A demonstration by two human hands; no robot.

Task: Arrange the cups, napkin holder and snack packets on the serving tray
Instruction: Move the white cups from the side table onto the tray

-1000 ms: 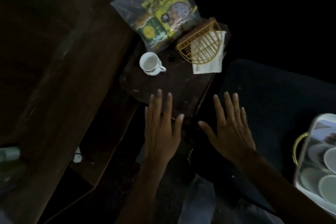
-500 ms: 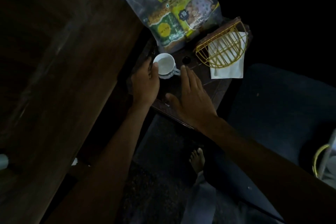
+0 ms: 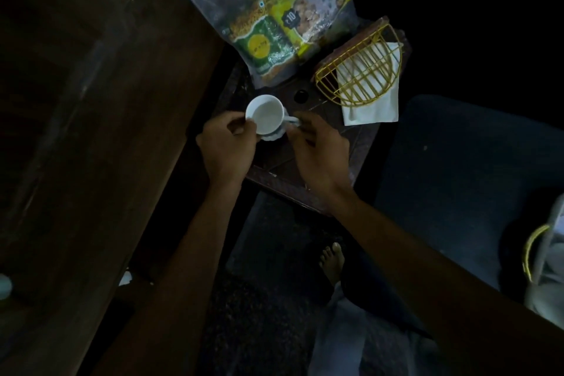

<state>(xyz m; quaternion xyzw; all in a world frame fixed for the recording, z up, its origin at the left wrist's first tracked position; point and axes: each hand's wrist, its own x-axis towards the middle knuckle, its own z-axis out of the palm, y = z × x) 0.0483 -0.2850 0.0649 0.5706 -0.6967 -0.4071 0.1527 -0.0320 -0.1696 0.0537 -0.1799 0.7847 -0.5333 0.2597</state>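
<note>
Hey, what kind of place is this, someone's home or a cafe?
Probably a dim sitting area in a home: a small wooden side table with a white cup, snack packets and a wire napkin holder, a dark cushioned seat beside it, and a bare foot below.

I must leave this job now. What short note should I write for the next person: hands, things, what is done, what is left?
Left hand: grips the white cup at its rim.
Right hand: pinches the cup's handle.
Things: the cup, the snack packets in a clear bag and the napkin holder are at the small dark table; the serving tray is at the far right, partly in view.
Done: none of the three is on the tray yet.
Left: carry all three to the tray.
</note>
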